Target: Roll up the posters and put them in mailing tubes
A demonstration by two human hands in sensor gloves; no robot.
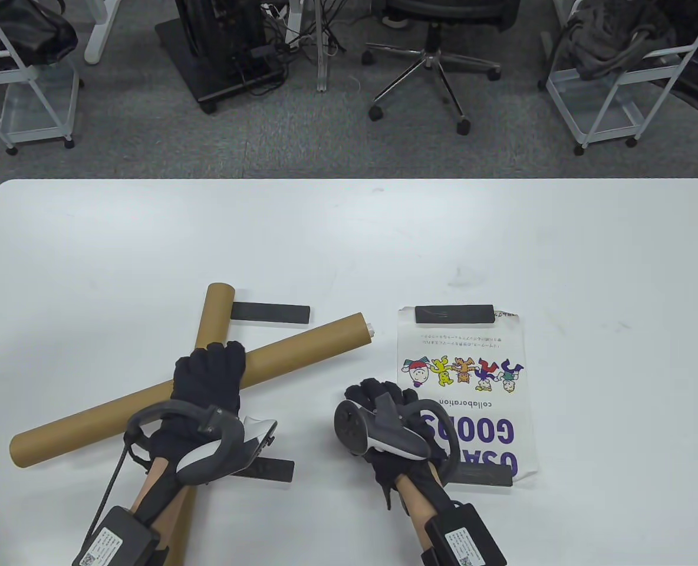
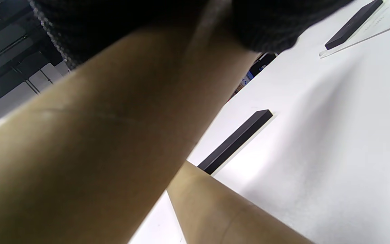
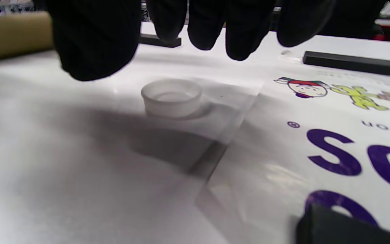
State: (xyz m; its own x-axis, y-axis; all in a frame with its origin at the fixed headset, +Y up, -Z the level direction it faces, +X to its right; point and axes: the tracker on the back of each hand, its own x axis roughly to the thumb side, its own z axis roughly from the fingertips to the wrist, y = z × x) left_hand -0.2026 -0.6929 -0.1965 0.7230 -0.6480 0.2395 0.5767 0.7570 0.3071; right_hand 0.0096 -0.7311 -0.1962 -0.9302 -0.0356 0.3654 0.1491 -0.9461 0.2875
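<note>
Two brown cardboard mailing tubes lie crossed at the front left. My left hand (image 1: pixel 210 368) grips the diagonal tube (image 1: pixel 302 348) where it passes over the upright-lying tube (image 1: pixel 213 312); in the left wrist view the held tube (image 2: pixel 80 142) fills the frame, with the other tube (image 2: pixel 222 217) below it. A white bit shows at the diagonal tube's far end (image 1: pixel 370 328). The poster (image 1: pixel 473 407) lies flat, printed side up. My right hand (image 1: pixel 378 395) hovers at its left edge with loose fingers (image 3: pixel 239 37) holding nothing, above a translucent plastic end cap (image 3: pixel 171 96) on the table.
Black bar weights hold the poster's far end (image 1: pixel 454 314) and near end (image 1: pixel 481 476). Two more bars lie by the tubes (image 1: pixel 271 312), (image 1: pixel 269 470). The white table (image 1: pixel 349 236) stretches beyond. An office chair (image 1: pixel 428 53) and wire carts (image 1: pixel 608 76) stand on the floor behind.
</note>
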